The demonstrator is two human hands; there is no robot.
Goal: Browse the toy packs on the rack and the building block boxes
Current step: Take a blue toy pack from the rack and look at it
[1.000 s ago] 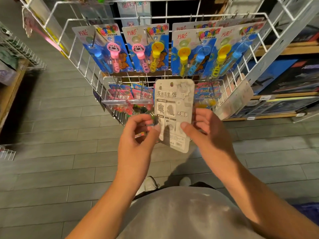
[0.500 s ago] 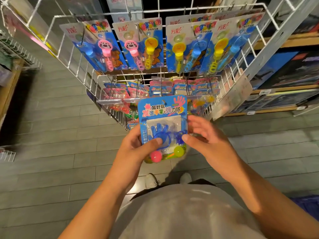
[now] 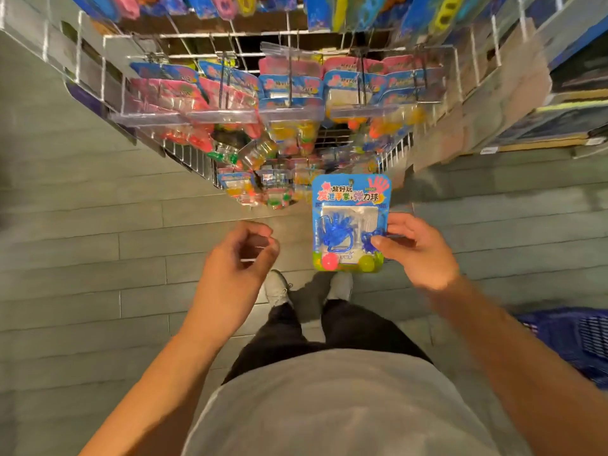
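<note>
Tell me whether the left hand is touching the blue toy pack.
Apart. The head view shows floor between the left hand and the blue toy pack, held by the right hand.

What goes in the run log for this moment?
right hand: pinches blue toy pack | left hand: loosely curled, holds nothing | rack: ahead

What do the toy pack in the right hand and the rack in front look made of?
Toy pack: glossy printed card with a clear plastic blister, going by the glare over the blue toy; the right hand pinches its edge. Rack: thin white wire, probably coated metal.
</note>
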